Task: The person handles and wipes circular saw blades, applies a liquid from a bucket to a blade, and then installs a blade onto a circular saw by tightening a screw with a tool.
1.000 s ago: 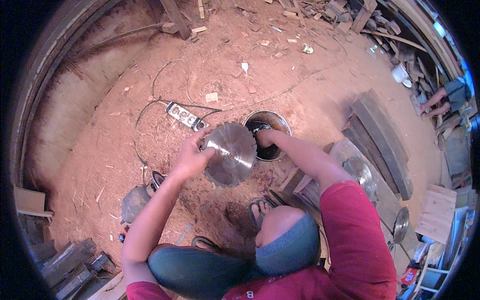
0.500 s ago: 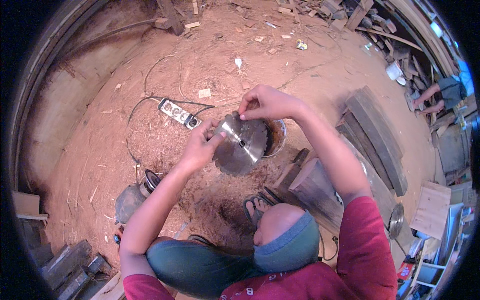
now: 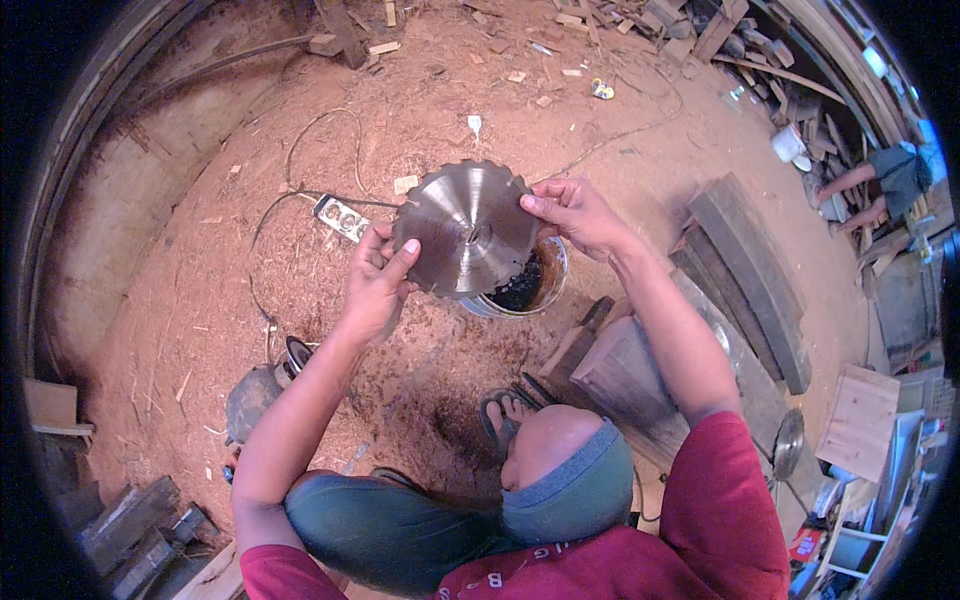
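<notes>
Between my two hands is a round toothed saw blade (image 3: 455, 215), its shiny metal face turned up toward me. My left hand (image 3: 375, 280) grips its left edge, thumb on top and fingers beneath. At the upper right edge, my right hand (image 3: 580, 215) pinches the rim between thumb and fingers. Partly behind the blade stands a bucket (image 3: 562, 285) with dark stuff inside; the blade covers part of its opening. Past my left hand lies a white power strip (image 3: 340, 216) on the ground.
An angle grinder (image 3: 255, 395) lies by my left forearm. Thick wooden beams (image 3: 740, 280) and a wood block (image 3: 625, 375) are at the right. Another round blade (image 3: 789, 445) is near my right elbow. Cables and wood scraps lie on the earthen floor; a person's legs (image 3: 858, 190) show far right.
The saw blade has risen and tipped flatter toward me, now seen nearly full face. My right hand has moved from its top edge to its right edge, and more of the bucket shows.
</notes>
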